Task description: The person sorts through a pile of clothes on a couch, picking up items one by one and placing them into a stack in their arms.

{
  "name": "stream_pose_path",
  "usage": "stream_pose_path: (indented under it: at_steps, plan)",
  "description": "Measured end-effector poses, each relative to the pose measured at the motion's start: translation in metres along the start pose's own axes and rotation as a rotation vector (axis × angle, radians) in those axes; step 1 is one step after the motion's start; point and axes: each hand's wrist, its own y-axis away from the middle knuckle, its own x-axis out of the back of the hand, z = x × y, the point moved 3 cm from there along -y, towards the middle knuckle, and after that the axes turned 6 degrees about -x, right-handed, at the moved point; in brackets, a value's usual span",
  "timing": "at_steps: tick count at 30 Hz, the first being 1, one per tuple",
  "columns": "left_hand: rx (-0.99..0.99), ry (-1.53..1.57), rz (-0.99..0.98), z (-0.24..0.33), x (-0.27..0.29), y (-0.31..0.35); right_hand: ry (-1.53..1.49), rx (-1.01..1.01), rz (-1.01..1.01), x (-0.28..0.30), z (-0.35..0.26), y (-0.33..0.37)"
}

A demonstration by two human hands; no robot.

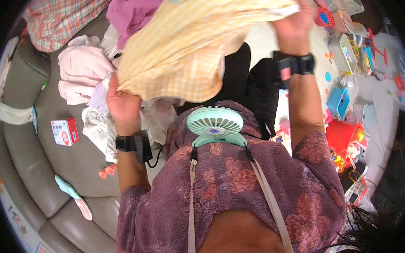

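A yellow-and-white checked cloth (179, 52) is stretched out in the air before me, and its far edge runs out of view. Whether it is a garment or a cover I cannot tell. My left hand (123, 107) is closed on its near left corner. Further up and to the right, my right hand (297, 21), a little blurred, grips the opposite end beside a white patch. Under and beside the cloth lie a pink garment (84, 67), a purple garment (128, 12) and crumpled white clothes (99, 128).
A grey sofa (83, 166) curves round my left, with a white-and-red box (65, 131) and a pale green and pink item (74, 195) on it. A plaid cloth (66, 14) lies at the far left. Toys, a red bucket (341, 137) and a blue bin (338, 102) crowd the right floor.
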Motion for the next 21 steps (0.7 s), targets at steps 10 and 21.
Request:
stream_pose_path:
  at_steps: [10, 21]
  plan:
    - [-0.42, -1.809, 0.33, 0.023, 0.024, 0.029, -0.423, -0.898, -0.887, -0.016, 0.05, 0.032]
    - [-0.672, -1.776, 1.035, 0.172, 0.098, -0.017, -0.118, -0.804, -1.371, -0.068, 0.034, 0.087]
